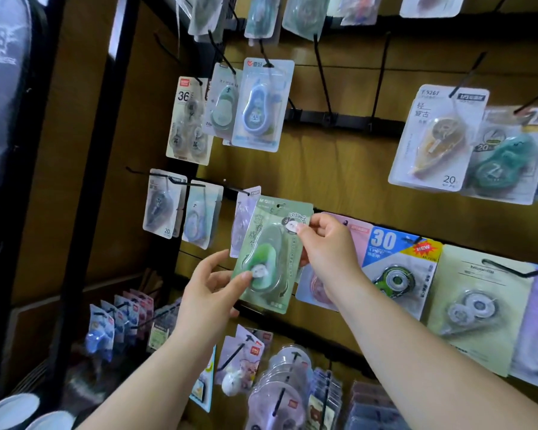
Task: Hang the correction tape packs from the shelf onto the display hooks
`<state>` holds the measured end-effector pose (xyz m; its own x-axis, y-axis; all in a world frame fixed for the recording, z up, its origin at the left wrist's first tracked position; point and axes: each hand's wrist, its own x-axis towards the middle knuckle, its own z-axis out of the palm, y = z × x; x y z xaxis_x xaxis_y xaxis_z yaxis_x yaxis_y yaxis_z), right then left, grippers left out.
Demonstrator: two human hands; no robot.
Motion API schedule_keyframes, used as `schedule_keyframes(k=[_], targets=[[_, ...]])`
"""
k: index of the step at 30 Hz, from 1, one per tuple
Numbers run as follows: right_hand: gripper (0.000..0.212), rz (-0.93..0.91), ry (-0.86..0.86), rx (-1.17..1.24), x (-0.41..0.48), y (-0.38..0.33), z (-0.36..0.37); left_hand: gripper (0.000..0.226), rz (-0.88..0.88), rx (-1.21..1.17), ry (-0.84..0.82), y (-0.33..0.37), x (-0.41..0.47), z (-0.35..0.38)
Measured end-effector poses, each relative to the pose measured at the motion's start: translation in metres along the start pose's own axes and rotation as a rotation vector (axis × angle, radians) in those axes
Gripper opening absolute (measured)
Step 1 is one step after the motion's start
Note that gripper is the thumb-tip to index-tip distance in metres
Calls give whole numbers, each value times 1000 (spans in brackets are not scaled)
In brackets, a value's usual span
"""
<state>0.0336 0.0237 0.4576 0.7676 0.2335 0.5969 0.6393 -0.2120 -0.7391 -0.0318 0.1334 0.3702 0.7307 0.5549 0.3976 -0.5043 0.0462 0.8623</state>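
Right hand (322, 243) pinching green pack (269, 259) top, left hand (212, 285) gripping its base, apparently unhooked.

Dim, warm light; glare on the blister packs (441, 141); edges bowed and blurred, top softest

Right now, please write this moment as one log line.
left hand: holds green pack, lower left | right hand: pinches its upper right | state: tilted, no hook seen in its hole

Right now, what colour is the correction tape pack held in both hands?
The correction tape pack is pale green, its dispenser darker green; head view shows it.
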Motion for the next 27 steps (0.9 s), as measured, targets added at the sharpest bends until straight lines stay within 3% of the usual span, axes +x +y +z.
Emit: schedule_keyframes(k=[9,19,23,27], targets=[[7,47,-22,51,5,6,4,59,12,24,30,-7,1,-1],[15,64,-5,40,11,8,6,48,31,62,55,-10,7,2],[8,91,-13,47,12,11,5,54,17,73,66,-17,10,6],[26,84,34,-25,17,20,12,55,-27,74,71,-24,18,10]])
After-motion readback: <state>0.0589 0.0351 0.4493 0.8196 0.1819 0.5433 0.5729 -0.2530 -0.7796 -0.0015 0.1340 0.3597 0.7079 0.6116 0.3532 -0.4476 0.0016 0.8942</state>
